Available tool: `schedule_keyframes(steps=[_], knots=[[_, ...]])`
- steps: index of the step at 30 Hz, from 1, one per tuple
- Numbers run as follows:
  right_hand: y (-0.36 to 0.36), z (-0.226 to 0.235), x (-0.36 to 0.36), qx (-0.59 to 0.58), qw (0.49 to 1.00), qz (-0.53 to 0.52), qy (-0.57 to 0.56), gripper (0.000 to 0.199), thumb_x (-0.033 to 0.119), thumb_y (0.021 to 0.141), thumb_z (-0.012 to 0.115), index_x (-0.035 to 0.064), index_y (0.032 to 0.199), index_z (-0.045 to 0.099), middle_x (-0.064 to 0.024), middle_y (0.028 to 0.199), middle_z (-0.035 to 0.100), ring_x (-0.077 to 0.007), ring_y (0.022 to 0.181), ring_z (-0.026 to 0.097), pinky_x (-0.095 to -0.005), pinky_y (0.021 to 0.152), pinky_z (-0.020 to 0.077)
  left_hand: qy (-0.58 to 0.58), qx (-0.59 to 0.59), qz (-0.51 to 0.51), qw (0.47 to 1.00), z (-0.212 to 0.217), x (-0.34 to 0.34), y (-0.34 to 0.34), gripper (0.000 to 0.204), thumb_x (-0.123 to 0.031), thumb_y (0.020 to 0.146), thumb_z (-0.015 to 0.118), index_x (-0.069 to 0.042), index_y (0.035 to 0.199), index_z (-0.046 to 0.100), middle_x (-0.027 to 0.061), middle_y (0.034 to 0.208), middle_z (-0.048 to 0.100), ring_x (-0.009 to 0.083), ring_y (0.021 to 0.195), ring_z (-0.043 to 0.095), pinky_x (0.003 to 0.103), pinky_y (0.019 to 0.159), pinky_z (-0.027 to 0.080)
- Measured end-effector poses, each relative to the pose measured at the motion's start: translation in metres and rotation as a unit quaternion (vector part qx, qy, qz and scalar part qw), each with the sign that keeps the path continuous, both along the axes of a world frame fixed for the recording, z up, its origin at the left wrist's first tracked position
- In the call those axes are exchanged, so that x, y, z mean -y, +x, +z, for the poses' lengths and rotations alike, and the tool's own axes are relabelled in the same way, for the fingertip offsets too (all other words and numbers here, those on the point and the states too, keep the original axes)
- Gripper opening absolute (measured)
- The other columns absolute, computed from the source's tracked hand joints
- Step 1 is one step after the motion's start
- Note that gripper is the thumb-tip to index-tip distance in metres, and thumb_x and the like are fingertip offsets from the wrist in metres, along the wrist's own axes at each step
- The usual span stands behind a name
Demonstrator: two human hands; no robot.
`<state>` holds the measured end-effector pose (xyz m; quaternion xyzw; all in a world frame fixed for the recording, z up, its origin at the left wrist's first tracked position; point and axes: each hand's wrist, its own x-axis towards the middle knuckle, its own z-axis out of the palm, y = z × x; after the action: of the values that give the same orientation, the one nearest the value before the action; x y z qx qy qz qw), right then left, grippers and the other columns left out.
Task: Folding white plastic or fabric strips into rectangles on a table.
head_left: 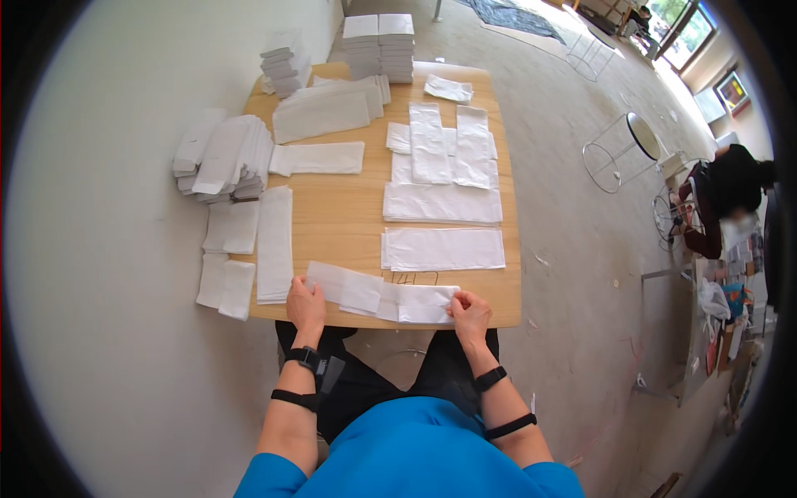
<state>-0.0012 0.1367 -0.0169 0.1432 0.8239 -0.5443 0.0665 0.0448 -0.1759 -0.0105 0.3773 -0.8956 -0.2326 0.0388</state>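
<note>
Left hand (305,304): fingers pinching left end of one white paper strip (378,295)
Right hand (470,313): fingers pinching its right end
Bench (340,217): two tall stacks (379,46) at the far edge

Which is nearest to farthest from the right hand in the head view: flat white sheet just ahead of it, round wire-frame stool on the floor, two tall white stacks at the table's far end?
From the right hand:
1. Flat white sheet, just ahead on the table.
2. Wire-frame stool, on the floor to the right.
3. Tall white stacks, far end of the table.

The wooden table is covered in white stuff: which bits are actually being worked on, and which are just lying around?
In hand:
left hand
right hand
long white sheet held between them

Lying about:
flat sheets
stacked piles
fanned pile
wire stands on the floor
</note>
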Motion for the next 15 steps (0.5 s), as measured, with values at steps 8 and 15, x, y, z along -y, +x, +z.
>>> schedule_keyframes(steps=[8,15], knots=[[0.002,0.008,-0.004,-0.04,0.998,0.02,0.052,0.015,0.006,0.086,0.063,-0.0064,0.094,0.068,-0.0128,0.079,0.07,-0.0156,0.068,0.069,-0.0279,0.06,0.0538,-0.076,-0.115,-0.046,0.989,-0.001,0.003,0.002,0.021,-0.022,0.084,0.069,-0.002,0.081,0.064,0.0126,0.082,0.067,0.0275,0.077,0.065,0.039,0.07,0.051],[0.022,0.114,0.035,-0.024,0.983,0.127,-0.134,0.035,0.023,0.09,0.067,-0.0033,0.114,0.065,-0.0143,0.1,0.069,-0.0193,0.09,0.067,-0.0304,0.079,0.0533,0.329,-0.253,-0.144,0.898,0.112,-0.108,0.0,0.01,-0.008,0.087,0.067,-0.001,0.088,0.06,0.0049,0.078,0.063,0.0116,0.07,0.061,0.026,0.067,0.05]])
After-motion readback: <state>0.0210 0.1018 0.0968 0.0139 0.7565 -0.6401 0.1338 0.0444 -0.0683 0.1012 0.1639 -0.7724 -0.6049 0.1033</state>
